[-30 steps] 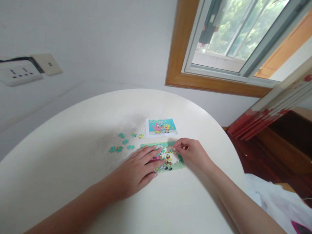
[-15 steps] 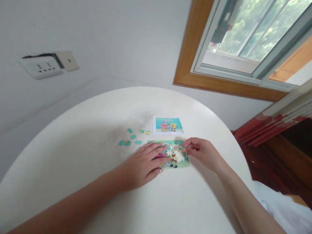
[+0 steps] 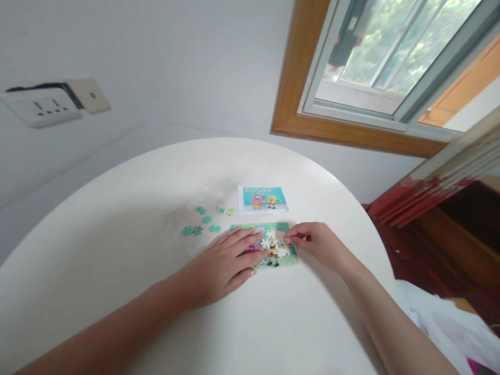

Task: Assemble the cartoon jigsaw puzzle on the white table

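A partly assembled jigsaw puzzle (image 3: 289,259) with cartoon figures lies on the white table, a white gap showing in its right part. My left hand (image 3: 234,255) rests flat across its left side, fingers spread, covering part of the picture. At the right edge of the gap, my right hand (image 3: 312,242) is closed in a pinch on a small puzzle piece (image 3: 284,246), partly hidden by the fingertips. Just behind the puzzle lies a picture card (image 3: 262,200) with the same cartoon figures. Several loose puzzle pieces (image 3: 206,220) are scattered left of the card.
The round white table (image 3: 117,219) stands against a wall with a socket (image 3: 50,107). A wood-framed window (image 3: 359,135) is at the back right, beside a red and white curtain (image 3: 425,192). White fabric or plastic (image 3: 433,317) lies at the lower right, beyond the table edge.
The whole view has shifted, so things appear further left. My right hand has brought the piece slightly in and down over the puzzle's gap. My left hand stays flat on the puzzle.
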Motion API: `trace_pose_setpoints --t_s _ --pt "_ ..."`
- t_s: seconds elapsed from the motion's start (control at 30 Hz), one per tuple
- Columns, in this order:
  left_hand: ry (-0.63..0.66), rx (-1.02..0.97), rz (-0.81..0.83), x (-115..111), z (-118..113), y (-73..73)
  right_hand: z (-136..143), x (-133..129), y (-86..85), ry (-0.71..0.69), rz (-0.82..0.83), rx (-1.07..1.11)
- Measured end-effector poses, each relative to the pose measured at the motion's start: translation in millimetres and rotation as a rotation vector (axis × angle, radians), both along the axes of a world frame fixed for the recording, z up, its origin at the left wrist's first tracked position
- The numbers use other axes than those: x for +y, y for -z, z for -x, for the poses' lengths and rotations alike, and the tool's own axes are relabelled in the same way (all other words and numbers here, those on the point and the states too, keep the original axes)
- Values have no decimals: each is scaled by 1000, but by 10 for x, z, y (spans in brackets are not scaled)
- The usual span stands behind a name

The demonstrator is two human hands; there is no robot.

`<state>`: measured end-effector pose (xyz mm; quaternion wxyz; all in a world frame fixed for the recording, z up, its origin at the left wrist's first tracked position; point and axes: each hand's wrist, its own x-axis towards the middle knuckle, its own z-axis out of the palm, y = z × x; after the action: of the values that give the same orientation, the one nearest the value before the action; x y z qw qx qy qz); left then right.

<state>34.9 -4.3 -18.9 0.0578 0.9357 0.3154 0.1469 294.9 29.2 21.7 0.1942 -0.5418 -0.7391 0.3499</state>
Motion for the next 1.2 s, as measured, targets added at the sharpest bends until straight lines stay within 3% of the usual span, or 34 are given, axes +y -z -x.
trace_pose_setpoints --t_s 0.27,0.43,0.6,0.87,1.1,1.2 --pt "-38 -90 -18 15 -19 -81 70 -2 68 3 102 265" --pt "-141 -238 27 19 -68 -157 161 -50 166 -66 283 527" --pt "-181 -303 14 -10 -90 -208 256 -111 171 -125 355 674" --pt "-182 -317 -113 -24 -64 -206 288 -146 202 -212 360 728" --pt "-172 -284 -164 -42 -67 -241 281 -164 225 -206 346 703" --pt "-202 -243 -196 -6 41 -291 276 -154 242 -160 349 715"
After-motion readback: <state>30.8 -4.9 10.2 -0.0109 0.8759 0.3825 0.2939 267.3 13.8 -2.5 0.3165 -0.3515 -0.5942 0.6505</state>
